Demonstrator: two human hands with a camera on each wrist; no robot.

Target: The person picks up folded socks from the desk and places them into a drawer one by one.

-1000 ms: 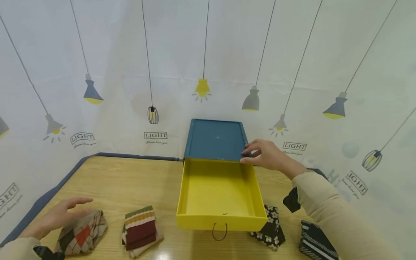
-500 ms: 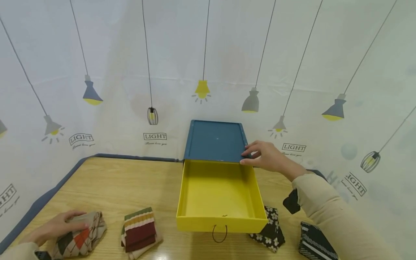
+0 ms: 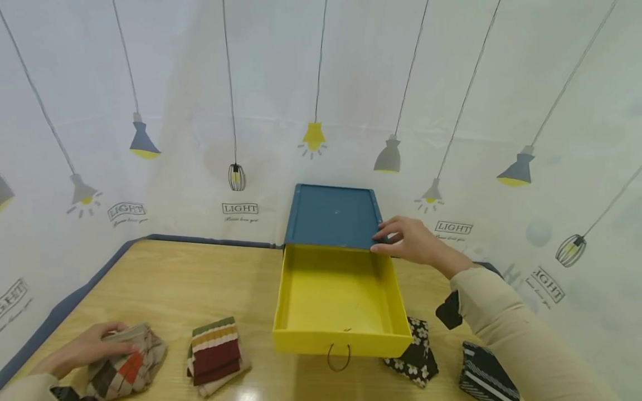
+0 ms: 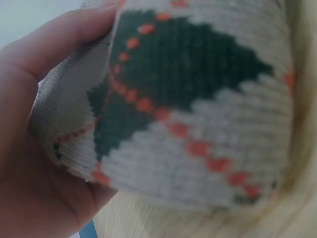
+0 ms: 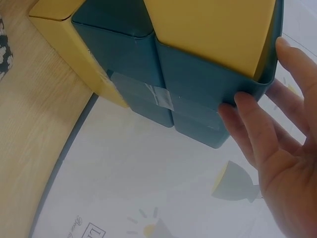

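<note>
My left hand (image 3: pixel 85 350) grips a folded pair of argyle socks (image 3: pixel 131 365), beige with dark and red diamonds, at the table's left. Close up in the left wrist view, the ribbed knit of the socks (image 4: pixel 198 144) fills the frame, thumb and fingers on its left side. My right hand (image 3: pixel 408 240) touches the right front corner of a blue drawer unit (image 3: pixel 335 214), fingers lightly bent. In the right wrist view, fingertips (image 5: pixel 245 101) rest against the unit's blue side (image 5: pixel 198 79). Its yellow drawer (image 3: pixel 341 344) is pulled out, the inside bare, a cord loop on the front.
Folded striped socks (image 3: pixel 217 353) lie left of the drawer. To its right are black flowered socks (image 3: pixel 418 356), partly under the drawer's corner, and a black-and-white folded bundle (image 3: pixel 484 370). A wall sheet with printed lamps (image 3: pixel 190 111) stands behind the wooden table (image 3: pixel 200 273).
My left hand has come down onto the argyle socks, closed around them and tilted them slightly. The right hand stays at the drawer unit's corner.
</note>
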